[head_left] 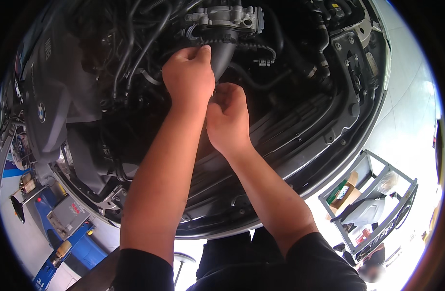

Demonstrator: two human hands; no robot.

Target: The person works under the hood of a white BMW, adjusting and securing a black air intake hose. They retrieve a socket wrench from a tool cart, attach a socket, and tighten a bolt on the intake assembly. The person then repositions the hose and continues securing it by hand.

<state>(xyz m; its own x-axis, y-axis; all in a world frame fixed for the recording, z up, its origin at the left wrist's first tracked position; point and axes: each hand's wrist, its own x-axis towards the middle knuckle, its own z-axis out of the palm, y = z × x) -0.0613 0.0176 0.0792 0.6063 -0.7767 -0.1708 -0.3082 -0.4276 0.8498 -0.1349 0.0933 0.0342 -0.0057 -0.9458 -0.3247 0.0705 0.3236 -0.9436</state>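
Note:
Both my arms reach into a car's engine bay. My left hand (pixel 189 75) is closed at the left side of a thick black pipe (pixel 224 59), its thumb near a thin corrugated conduit (pixel 251 46). What its fingers grip is hidden. Lower down, my right hand (pixel 229 116) is closed too, fingers curled beside the pipe's lower end. I cannot make out what lies between them. Above the hands, a silver metal throttle body (pixel 222 17) sits on the pipe's upper end. Off to the right of the pipe, a small connector (pixel 265 62) hangs at the conduit's end.
A large black engine cover (pixel 50 109) lies at the left. The front body panel (pixel 290 160) curves below my forearms. On the right, a metal cart (pixel 363 203) carries a cardboard box (pixel 347 196) and grey parts. Blue equipment (pixel 84 252) stands at lower left.

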